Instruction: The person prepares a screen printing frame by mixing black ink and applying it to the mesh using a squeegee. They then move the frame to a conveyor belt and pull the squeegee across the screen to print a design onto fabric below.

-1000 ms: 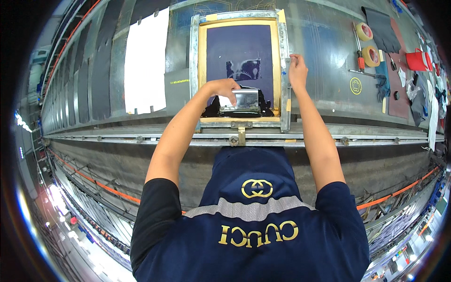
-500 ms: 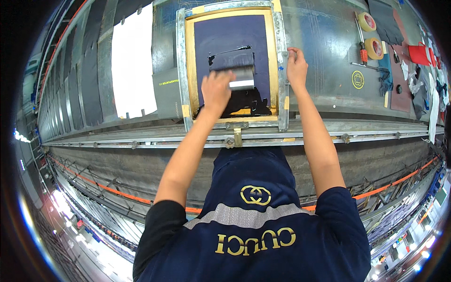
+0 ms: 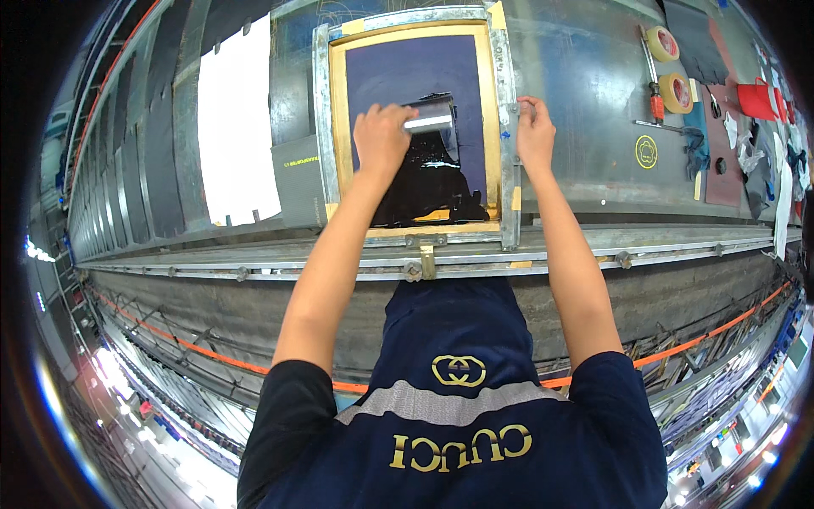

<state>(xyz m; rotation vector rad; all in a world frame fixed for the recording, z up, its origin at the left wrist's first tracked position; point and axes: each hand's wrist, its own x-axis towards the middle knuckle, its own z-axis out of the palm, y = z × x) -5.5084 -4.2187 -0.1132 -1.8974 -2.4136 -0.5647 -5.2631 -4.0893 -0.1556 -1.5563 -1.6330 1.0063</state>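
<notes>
A screen-printing frame (image 3: 508, 119) with metal sides and yellow tape along its inner edges lies on the bench in front of me. Its mesh (image 3: 398, 64) is dark purple. My left hand (image 3: 381, 138) is closed around a broad, shiny metal squeegee (image 3: 437, 119), which sits over the middle of the mesh. Wet black ink (image 3: 424, 187) covers the area from the squeegee down to the frame's near side. On the right, my right hand (image 3: 535, 133) grips the frame's outer edge with curled fingers. What lies beneath the mesh is hidden.
A white sheet (image 3: 235, 127) and a dark grey printed piece (image 3: 298, 174) lie to the left. Tape rolls (image 3: 676, 93), a red-handled screwdriver (image 3: 655, 100) and a red container (image 3: 757, 100) are at the right. A metal rail (image 3: 339, 270) runs along the bench's near edge.
My left hand has pushed the squeegee away from me, up the mesh. Black ink now covers more of the middle. My right hand remains at the frame's right edge.
</notes>
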